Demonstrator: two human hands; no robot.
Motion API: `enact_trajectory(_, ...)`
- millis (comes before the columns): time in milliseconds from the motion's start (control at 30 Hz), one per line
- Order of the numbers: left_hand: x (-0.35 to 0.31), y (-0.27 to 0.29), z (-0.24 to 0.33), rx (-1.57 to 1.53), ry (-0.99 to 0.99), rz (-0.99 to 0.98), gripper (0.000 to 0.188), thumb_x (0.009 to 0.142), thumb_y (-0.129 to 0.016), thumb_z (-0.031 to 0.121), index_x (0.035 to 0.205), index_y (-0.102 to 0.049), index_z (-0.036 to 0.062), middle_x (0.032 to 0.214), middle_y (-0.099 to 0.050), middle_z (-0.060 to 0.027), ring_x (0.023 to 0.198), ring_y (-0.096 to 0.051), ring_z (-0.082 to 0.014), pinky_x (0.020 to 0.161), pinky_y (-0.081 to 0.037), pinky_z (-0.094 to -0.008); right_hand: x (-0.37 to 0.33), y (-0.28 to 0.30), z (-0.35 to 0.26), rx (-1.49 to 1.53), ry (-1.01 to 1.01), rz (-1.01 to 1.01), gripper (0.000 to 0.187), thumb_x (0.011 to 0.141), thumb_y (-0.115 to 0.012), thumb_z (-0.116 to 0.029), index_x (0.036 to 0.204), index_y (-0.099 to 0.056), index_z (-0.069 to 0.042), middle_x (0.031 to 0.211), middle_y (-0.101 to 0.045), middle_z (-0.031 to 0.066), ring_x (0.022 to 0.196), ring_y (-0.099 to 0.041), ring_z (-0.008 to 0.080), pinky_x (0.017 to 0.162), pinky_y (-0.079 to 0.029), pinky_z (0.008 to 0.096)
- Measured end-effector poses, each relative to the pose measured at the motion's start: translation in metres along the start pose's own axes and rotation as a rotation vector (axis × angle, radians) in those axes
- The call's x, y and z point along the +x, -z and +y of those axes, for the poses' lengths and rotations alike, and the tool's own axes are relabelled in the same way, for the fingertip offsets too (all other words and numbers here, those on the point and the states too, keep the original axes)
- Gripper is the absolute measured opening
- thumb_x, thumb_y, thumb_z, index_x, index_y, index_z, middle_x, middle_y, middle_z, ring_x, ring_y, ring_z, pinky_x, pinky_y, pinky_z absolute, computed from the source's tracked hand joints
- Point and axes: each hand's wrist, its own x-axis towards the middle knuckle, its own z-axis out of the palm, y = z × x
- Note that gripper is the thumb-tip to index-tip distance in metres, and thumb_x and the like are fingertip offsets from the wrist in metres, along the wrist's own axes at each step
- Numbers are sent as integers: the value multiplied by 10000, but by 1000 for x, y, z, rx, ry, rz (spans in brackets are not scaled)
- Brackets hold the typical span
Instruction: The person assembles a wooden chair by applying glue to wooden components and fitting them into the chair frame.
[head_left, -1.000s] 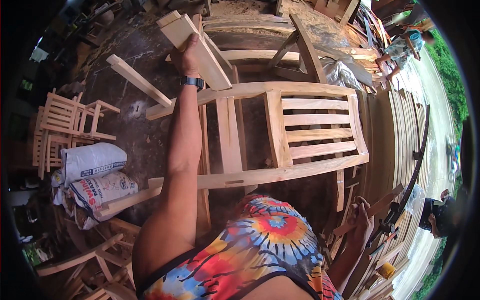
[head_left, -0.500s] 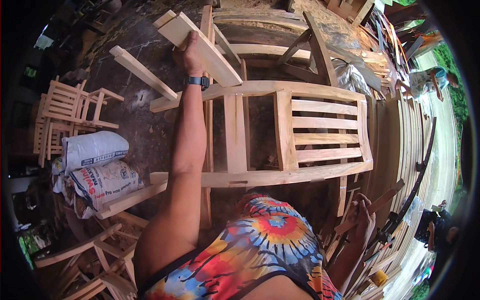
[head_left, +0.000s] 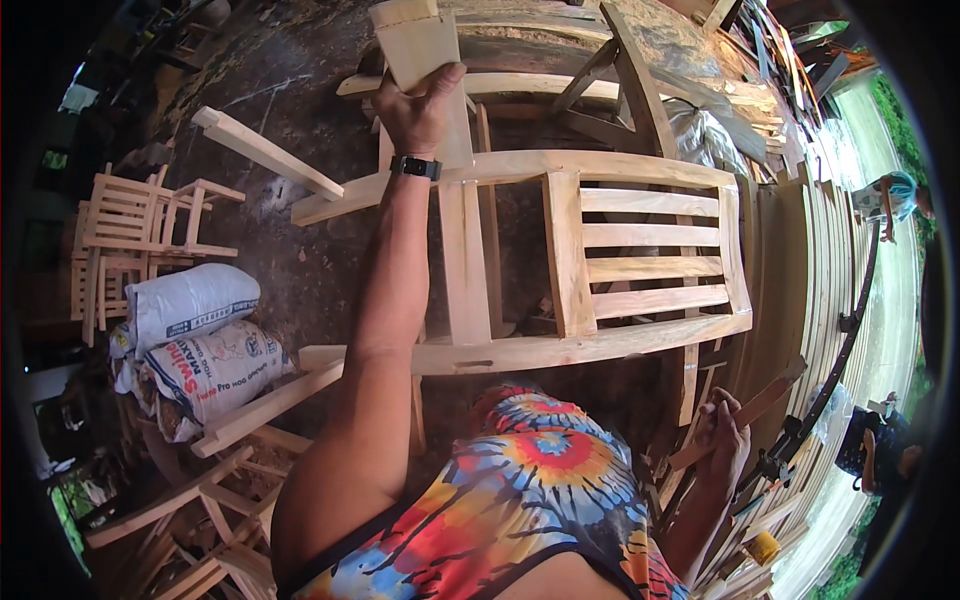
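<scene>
A pale wooden board with a narrower stepped end is gripped in my left hand, fingers closed round its edge. Its near end reaches the far rail of a wooden chair frame; whether they touch I cannot tell. The frame lies on its side, with a slatted back at the right and a crosspiece left of it. Legs stick out toward the left. Low at the right, my right hand is closed around a thin brown wooden strip, held away from the frame.
Two filled sacks lie at the left, beside stacked small chairs. More chair frames stand at lower left. Long planks line the right side. A dark trestle stands behind. Two people are at the far right.
My left hand has moved right, turning the board from a slant to nearly straight away from me. The chair frame has shifted slightly in view. My right hand keeps its hold on the strip.
</scene>
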Motion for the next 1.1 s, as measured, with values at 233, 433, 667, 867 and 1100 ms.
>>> enact_trajectory(233,-5,5,-18,-59,-72,43,395,807,-892,249,1039,-723,-22,939,-750,-57,843,-685,-139,790,-542,-295,-1,-8,-4,-14,-91,-10,265,1025,-590,-114,1248,-604,28,870,-689,67,545,-524,35,477,-408,184)
enact_trajectory(433,-5,-1,-18,-82,-26,112,385,800,-889,268,994,-743,-32,923,-755,-65,827,-683,-147,790,-534,-303,3,-7,-10,-102,-104,-77,287,1011,-620,-148,1241,-615,23,882,-702,66,540,-526,39,486,-411,191)
enact_trajectory(667,-6,12,-40,-67,3,93,385,788,-883,213,1044,-728,-29,958,-753,-74,859,-691,-162,822,-539,-315,-13,-6,-4,-114,-86,-108,300,1004,-616,-144,1245,-613,34,876,-707,59,551,-527,44,504,-425,200)
enact_trajectory(867,-1,47,-97,182,53,-49,455,921,-741,313,1125,-683,-89,1044,-698,-138,941,-651,-242,846,-524,-366,-44,37,27,-2,-127,9,319,1003,-612,-136,1272,-594,35,896,-707,53,595,-527,32,527,-429,185)
enact_trajectory(1100,-159,49,-3,587,288,-107,582,961,-676,399,1238,-621,-110,1254,-664,-254,1043,-689,-329,859,-582,-440,-81,135,34,-40,-9,310,340,927,-698,-212,1177,-598,-4,892,-652,49,737,-607,100,642,-502,291)
